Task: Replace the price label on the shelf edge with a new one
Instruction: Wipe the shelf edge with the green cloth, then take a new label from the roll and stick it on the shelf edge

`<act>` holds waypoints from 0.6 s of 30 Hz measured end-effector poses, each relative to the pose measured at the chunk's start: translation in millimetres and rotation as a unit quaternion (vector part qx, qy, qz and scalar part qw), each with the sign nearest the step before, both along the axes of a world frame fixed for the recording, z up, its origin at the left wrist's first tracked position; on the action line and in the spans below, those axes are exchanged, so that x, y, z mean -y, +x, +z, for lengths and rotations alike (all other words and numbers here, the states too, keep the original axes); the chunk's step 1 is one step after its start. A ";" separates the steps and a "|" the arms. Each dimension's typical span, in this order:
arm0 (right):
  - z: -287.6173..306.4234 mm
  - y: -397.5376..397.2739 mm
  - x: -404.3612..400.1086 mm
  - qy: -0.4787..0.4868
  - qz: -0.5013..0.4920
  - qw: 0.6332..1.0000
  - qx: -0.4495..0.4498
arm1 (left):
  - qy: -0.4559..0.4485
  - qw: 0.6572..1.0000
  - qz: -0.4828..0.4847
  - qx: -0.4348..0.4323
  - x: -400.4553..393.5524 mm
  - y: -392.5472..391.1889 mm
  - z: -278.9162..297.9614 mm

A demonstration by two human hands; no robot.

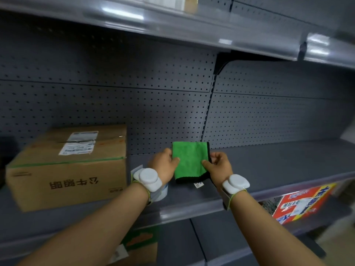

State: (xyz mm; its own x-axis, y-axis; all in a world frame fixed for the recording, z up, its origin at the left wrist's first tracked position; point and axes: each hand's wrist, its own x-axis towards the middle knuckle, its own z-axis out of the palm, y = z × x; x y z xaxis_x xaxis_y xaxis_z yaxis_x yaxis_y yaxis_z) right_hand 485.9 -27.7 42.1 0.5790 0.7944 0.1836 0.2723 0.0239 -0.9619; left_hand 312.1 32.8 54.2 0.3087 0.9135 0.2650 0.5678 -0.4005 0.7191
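A folded green cloth with a black hem and a small white tag is held up above the grey shelf. My left hand pinches its left edge and my right hand pinches its right side. The shelf's front edge carries a clear label strip just below my wrists. No price label shows plainly in the strip.
A large cardboard box stands on the shelf at the left. A small white roll-like object sits behind my left wrist. A red and white packet lies on the lower shelf at the right. Another shelf overhangs above.
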 end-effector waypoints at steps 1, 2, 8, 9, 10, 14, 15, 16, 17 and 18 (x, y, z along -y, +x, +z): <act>-7.2 9.7 -7.7 -0.016 -0.003 1.000 0.011 | 0.008 0.999 0.008 -0.035 -7.1 8.1 -5.5; -9.2 9.9 -9.3 -0.036 -0.004 0.999 0.022 | 0.019 0.998 0.016 -0.063 -9.5 7.9 -8.7; -30.7 17.7 -31.9 -0.106 0.044 0.991 0.063 | 0.012 0.991 0.026 -0.134 -27.5 10.3 -26.8; -32.7 16.5 -34.1 -0.118 0.055 0.989 0.071 | 0.003 0.990 0.023 -0.142 -30.0 7.3 -27.0; -32.9 16.1 -36.7 -0.131 0.071 0.986 0.079 | -0.002 0.989 0.022 -0.143 -32.2 3.7 -24.5; -28.5 9.2 -46.7 -0.171 0.090 0.965 0.175 | 0.023 0.996 0.029 -0.087 -28.8 -22.4 1.3; -24.5 6.6 -48.2 -0.165 0.086 0.959 0.216 | 0.030 0.996 0.016 -0.082 -24.5 -28.8 9.2; -20.3 -0.1 -48.6 -0.145 0.099 0.955 0.237 | 0.030 0.996 0.003 -0.089 -20.0 -37.3 12.5; -16.2 -8.8 -49.2 -0.113 0.126 0.956 0.241 | 0.023 0.994 -0.008 -0.102 -14.2 -45.9 13.7; -10.6 -19.8 -47.3 -0.084 0.165 0.953 0.240 | 0.010 0.992 -0.018 -0.123 -8.6 -53.9 10.7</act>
